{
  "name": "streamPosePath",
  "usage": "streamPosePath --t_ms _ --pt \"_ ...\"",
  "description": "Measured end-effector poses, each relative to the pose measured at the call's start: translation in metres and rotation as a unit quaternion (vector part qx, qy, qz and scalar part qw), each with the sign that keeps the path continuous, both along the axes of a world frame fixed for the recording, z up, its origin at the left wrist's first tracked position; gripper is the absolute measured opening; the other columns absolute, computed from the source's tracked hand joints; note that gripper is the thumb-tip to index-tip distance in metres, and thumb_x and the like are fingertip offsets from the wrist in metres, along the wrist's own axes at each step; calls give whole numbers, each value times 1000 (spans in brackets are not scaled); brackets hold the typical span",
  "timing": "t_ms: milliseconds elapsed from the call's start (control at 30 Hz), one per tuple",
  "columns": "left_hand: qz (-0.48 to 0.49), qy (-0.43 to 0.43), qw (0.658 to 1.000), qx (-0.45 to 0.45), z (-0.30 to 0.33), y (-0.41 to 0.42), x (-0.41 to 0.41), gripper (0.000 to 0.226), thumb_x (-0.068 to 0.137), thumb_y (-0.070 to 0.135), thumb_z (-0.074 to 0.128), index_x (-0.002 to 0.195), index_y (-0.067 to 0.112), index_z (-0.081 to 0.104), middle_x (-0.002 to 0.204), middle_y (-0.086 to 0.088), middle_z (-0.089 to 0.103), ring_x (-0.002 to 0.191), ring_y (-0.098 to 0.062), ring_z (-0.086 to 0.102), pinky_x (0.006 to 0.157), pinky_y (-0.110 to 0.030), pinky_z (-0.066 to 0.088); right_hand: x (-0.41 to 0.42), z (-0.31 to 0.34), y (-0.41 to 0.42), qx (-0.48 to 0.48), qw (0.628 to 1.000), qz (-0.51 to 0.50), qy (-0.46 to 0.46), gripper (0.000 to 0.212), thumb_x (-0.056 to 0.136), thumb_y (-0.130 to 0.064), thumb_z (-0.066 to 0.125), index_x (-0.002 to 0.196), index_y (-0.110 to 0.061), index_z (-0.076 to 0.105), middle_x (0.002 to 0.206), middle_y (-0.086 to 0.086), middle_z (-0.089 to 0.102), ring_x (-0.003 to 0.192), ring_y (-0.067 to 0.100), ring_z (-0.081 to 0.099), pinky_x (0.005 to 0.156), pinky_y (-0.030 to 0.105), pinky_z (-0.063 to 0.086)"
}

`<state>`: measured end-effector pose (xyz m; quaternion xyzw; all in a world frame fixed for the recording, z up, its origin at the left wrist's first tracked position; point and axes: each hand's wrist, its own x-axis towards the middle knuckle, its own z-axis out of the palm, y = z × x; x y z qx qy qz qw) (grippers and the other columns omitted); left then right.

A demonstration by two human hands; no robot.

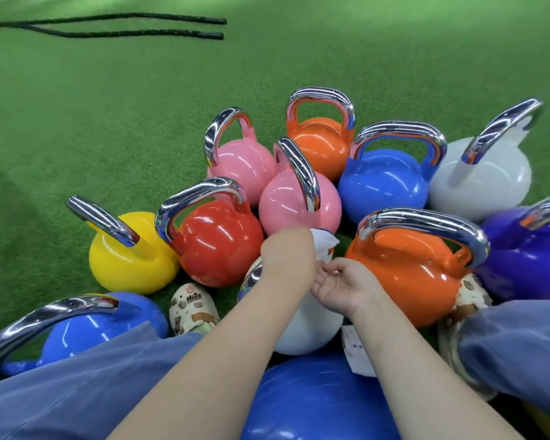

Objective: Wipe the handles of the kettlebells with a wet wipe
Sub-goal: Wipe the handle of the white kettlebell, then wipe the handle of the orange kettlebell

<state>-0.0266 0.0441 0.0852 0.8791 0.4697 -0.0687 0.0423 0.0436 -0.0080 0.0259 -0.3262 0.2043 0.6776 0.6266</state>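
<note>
Over white kettlebell, left hand grips wet wipe, right hand loosely open alongside; approx. 12 kettlebells.

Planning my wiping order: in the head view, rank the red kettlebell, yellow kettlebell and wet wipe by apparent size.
1. Red kettlebell and yellow kettlebell: they look alike, so I won't rank them.
2. Wet wipe: smallest, partly hidden by the left hand holding it.

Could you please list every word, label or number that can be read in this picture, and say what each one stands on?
"Nice": on the charm of the cream clog beside the red kettlebell.
Dark print on the white packet by the right forearm: too small and blurred to read.
No readable marking shows on any kettlebell.
</note>
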Motion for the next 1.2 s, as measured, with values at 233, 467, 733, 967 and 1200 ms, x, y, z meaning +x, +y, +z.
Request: streamPosePath --t_ms 233,467,733,967,1200 --pt "-100 87 991 18 -8 5 50 26 93 5 42 115 7 56 121 -8 57 114 -26 54 89 -33 44 28 -2 -7 -2 996 -72 50 32 61 9 31 86 1 50 74 20 65 62 32 67 71 41 51" --pt "-28 -114 991 -72 -9 11 51 20 92 24 48 98 11 62 102 -9 63 97 -28 59 75 -33 44 43 2 -12 20 998 4 -63 18 87 -1 39 78 -5 53 80 15 67 70 26 68 79 41 53" --pt "117 -505 835 -184 13 -7 52 38 92 17 52 55 19 43 45 9 38 46 -2 37 49 -16 30 73 65 -5 47 880 220 -418 13 92 -20 49 95 -10 58 69 1 59 63 15 61 76 32 52" --pt "185 -672 632 -337 33 -12 69 31 98 22 41 69 17 52 50 6 51 43 -6 44 42 -18 36 107 120 25 1 671 353 -653 15 89 -14 59 79 -13 47 66 5 58 50 14 54 66 36 53" --pt "169 -669 568 -449 26 -15 73 20 97 23 43 83 19 58 74 4 67 64 -7 62 50 -17 48 148 149 29 0 548 487 -680 22 91 -19 58 70 -19 52 66 -3 52 60 9 52 70 30 52"
